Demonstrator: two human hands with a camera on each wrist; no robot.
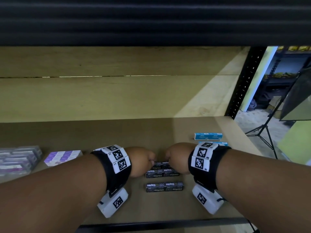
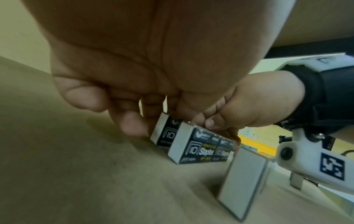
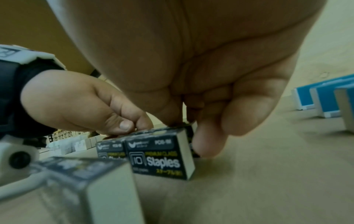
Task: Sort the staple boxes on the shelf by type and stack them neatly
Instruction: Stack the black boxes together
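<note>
Near black staple box lengthwise L-R.

Three black boxes, two blue.

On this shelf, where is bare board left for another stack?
Bare shelf board runs behind both hands to the back panel, and between the purple boxes and the black staple boxes. It is crowded around the black boxes and toward the blue boxes.
</note>
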